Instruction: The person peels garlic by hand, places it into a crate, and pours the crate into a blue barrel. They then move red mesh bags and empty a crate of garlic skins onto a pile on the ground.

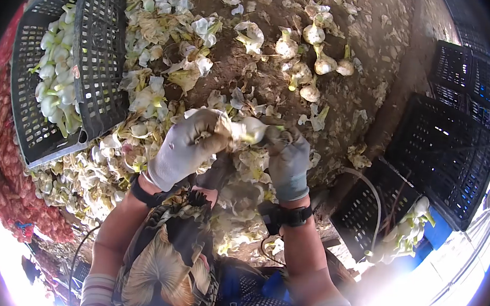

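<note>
Matt knit cloth gloves (177, 150), smooth glossy garlic bulb (252, 129), papery husks (150, 98), black plastic crate (100, 55), rough earthen floor (227, 65)

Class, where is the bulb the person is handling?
In the head view, the white bulb is near the centre, between the left hand and the right hand.

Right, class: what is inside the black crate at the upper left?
Pale garlic bulbs are heaped inside the black crate; whatever lies beneath the uppermost ones is covered and cannot be seen.
</note>
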Demonstrator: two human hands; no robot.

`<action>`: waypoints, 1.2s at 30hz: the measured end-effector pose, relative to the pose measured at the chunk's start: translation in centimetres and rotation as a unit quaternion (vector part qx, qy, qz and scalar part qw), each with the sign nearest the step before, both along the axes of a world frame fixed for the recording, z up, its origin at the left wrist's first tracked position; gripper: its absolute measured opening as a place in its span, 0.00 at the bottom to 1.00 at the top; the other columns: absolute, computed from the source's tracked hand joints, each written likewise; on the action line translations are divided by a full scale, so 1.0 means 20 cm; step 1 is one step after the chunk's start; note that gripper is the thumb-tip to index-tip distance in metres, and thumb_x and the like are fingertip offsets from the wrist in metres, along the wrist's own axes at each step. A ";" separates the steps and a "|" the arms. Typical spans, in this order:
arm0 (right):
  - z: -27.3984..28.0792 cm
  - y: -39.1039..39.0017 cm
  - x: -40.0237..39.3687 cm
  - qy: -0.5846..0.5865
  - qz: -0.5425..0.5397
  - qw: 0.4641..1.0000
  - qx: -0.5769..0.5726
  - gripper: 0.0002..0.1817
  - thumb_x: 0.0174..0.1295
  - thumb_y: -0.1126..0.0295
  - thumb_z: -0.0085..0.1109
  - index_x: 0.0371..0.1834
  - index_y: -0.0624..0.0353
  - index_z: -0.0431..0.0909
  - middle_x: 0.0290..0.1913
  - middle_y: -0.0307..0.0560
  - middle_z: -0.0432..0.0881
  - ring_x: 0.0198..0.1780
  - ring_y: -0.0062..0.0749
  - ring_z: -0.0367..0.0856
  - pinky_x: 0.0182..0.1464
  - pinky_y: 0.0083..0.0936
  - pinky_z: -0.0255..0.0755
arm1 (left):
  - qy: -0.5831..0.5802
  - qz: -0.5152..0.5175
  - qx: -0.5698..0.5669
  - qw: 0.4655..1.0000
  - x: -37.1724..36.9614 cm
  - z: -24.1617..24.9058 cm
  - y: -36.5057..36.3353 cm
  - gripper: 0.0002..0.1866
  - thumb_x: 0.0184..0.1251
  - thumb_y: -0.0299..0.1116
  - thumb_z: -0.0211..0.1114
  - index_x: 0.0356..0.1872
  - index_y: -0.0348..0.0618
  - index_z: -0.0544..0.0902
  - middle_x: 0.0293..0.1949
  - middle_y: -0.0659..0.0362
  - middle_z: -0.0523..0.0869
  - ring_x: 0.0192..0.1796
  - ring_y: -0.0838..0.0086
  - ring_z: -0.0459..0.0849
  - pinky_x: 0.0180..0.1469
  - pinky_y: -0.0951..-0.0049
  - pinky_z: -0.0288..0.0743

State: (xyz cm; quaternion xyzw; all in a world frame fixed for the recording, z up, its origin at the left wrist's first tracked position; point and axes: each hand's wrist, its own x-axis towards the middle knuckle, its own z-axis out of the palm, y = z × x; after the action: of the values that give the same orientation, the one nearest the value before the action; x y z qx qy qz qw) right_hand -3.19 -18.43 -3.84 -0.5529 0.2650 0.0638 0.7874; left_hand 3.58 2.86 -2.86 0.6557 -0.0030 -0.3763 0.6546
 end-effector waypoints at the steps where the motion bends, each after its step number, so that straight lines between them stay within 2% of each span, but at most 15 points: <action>1: 0.00 -0.01 -0.01 0.007 -0.045 0.999 -0.003 0.11 0.65 0.77 0.59 0.50 0.65 0.82 0.43 0.42 0.86 0.43 0.22 0.82 0.48 0.18 0.75 | -0.101 -0.071 0.071 0.990 0.00 0.01 0.02 0.15 0.65 0.32 0.66 0.49 0.36 0.80 0.39 0.57 0.84 0.43 0.70 0.82 0.49 0.71 0.75; 2: 0.00 -0.02 -0.02 0.016 -0.091 0.996 -0.008 0.11 0.66 0.78 0.58 0.50 0.66 0.82 0.44 0.42 0.86 0.44 0.21 0.82 0.48 0.18 0.75 | -0.199 -0.141 0.139 0.960 0.00 0.02 0.04 0.17 0.66 0.35 0.67 0.50 0.36 0.79 0.39 0.53 0.84 0.44 0.65 0.83 0.50 0.68 0.75; 3: 0.03 -0.05 -0.01 -0.068 0.029 0.955 -0.286 0.10 0.66 0.79 0.58 0.48 0.68 0.81 0.46 0.44 0.85 0.46 0.23 0.82 0.49 0.19 0.76 | -0.276 -0.144 0.220 0.924 -0.06 -0.12 0.10 0.22 0.67 0.46 0.65 0.48 0.34 0.79 0.40 0.48 0.83 0.45 0.55 0.83 0.51 0.63 0.76; 4: 0.02 -0.06 -0.02 -0.067 0.029 0.955 -0.287 0.10 0.66 0.79 0.58 0.48 0.68 0.81 0.46 0.44 0.85 0.46 0.23 0.82 0.49 0.19 0.76 | -0.275 -0.144 0.219 0.925 -0.07 -0.12 0.10 0.22 0.67 0.46 0.65 0.48 0.34 0.79 0.40 0.48 0.83 0.45 0.55 0.83 0.51 0.63 0.76; 6: -0.03 -0.05 -0.04 0.049 -0.101 0.993 0.022 0.10 0.64 0.80 0.59 0.47 0.66 0.82 0.49 0.43 0.84 0.47 0.24 0.81 0.51 0.22 0.76 | -0.380 -0.139 0.296 0.865 -0.07 -0.09 0.10 0.25 0.68 0.51 0.63 0.48 0.35 0.80 0.44 0.47 0.83 0.47 0.54 0.83 0.51 0.61 0.76; 8: 0.00 0.01 -0.04 0.019 -0.042 0.993 -0.109 0.10 0.62 0.81 0.60 0.47 0.64 0.82 0.49 0.44 0.84 0.48 0.27 0.82 0.51 0.24 0.76 | -0.366 -0.135 0.249 0.886 -0.05 -0.07 0.06 0.25 0.69 0.49 0.61 0.50 0.33 0.79 0.45 0.45 0.84 0.47 0.57 0.84 0.49 0.64 0.78; 10: 0.04 0.08 -0.01 -0.015 0.015 0.971 -0.239 0.11 0.60 0.81 0.62 0.46 0.62 0.83 0.49 0.45 0.84 0.48 0.31 0.82 0.50 0.26 0.77 | -0.142 -0.111 0.182 0.967 -0.03 0.01 -0.05 0.22 0.70 0.42 0.60 0.52 0.31 0.78 0.43 0.44 0.85 0.44 0.60 0.86 0.48 0.66 0.78; 11: 0.06 0.10 0.00 -0.109 0.065 0.935 -0.332 0.12 0.58 0.80 0.64 0.45 0.60 0.83 0.48 0.46 0.84 0.48 0.35 0.83 0.51 0.27 0.76 | -0.113 -0.061 0.122 0.984 -0.03 -0.01 -0.09 0.17 0.67 0.29 0.58 0.52 0.29 0.79 0.40 0.48 0.87 0.40 0.66 0.86 0.45 0.69 0.79; 13: 0.09 0.15 0.01 -0.189 0.100 0.880 -0.424 0.13 0.53 0.77 0.68 0.43 0.56 0.83 0.47 0.50 0.83 0.48 0.46 0.82 0.51 0.30 0.76 | -0.108 -0.007 0.095 0.990 -0.08 -0.05 -0.12 0.15 0.66 0.26 0.56 0.51 0.31 0.80 0.39 0.49 0.87 0.39 0.68 0.86 0.44 0.70 0.80; 14: 0.10 0.14 0.01 -0.189 0.101 0.880 -0.425 0.13 0.53 0.77 0.68 0.43 0.56 0.83 0.47 0.50 0.83 0.48 0.46 0.82 0.51 0.30 0.76 | -0.103 0.044 0.067 0.991 -0.09 -0.06 -0.13 0.15 0.64 0.23 0.54 0.50 0.32 0.81 0.38 0.50 0.88 0.37 0.70 0.87 0.43 0.72 0.80; 15: 0.11 0.13 0.01 -0.151 0.083 0.892 -0.418 0.13 0.53 0.77 0.68 0.43 0.56 0.83 0.47 0.50 0.82 0.48 0.45 0.82 0.50 0.30 0.76 | 0.043 0.086 0.034 0.995 -0.10 -0.04 -0.11 0.17 0.62 0.18 0.50 0.50 0.32 0.81 0.37 0.56 0.88 0.36 0.78 0.84 0.41 0.77 0.79; 19: 0.14 0.11 0.01 -0.027 0.066 0.921 -0.382 0.14 0.53 0.76 0.69 0.43 0.56 0.83 0.48 0.49 0.82 0.48 0.45 0.82 0.50 0.29 0.76 | 0.085 0.062 -0.016 0.994 -0.10 -0.10 -0.03 0.17 0.66 0.21 0.54 0.55 0.30 0.78 0.37 0.58 0.86 0.37 0.80 0.82 0.41 0.79 0.77; 26: 0.10 0.17 -0.02 -0.180 0.134 0.854 -0.470 0.13 0.54 0.75 0.68 0.44 0.61 0.82 0.46 0.49 0.84 0.46 0.36 0.84 0.48 0.27 0.76 | 0.059 0.059 -0.017 0.996 -0.07 0.04 -0.09 0.21 0.63 0.17 0.51 0.59 0.29 0.74 0.41 0.58 0.85 0.41 0.79 0.81 0.46 0.77 0.76; 28: 0.09 0.16 -0.03 0.004 0.013 0.981 -0.195 0.12 0.58 0.75 0.65 0.45 0.64 0.82 0.43 0.45 0.86 0.42 0.25 0.82 0.46 0.24 0.75 | 0.072 0.042 -0.005 0.996 -0.08 0.01 -0.05 0.21 0.63 0.17 0.52 0.58 0.29 0.75 0.40 0.59 0.84 0.40 0.80 0.81 0.44 0.78 0.76; 36: 0.11 0.11 -0.02 0.024 0.045 0.987 -0.155 0.10 0.65 0.74 0.57 0.45 0.67 0.81 0.40 0.41 0.86 0.40 0.20 0.80 0.46 0.21 0.74 | -0.064 0.008 0.015 0.998 -0.07 0.08 -0.02 0.16 0.65 0.19 0.58 0.53 0.34 0.80 0.39 0.61 0.85 0.35 0.84 0.80 0.37 0.81 0.75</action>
State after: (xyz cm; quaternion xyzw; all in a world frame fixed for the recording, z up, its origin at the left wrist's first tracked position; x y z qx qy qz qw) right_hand -3.63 -16.28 -1.58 -0.6778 0.2655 0.0710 0.6819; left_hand 2.17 2.53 -1.23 0.6879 -0.0338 -0.3287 0.6462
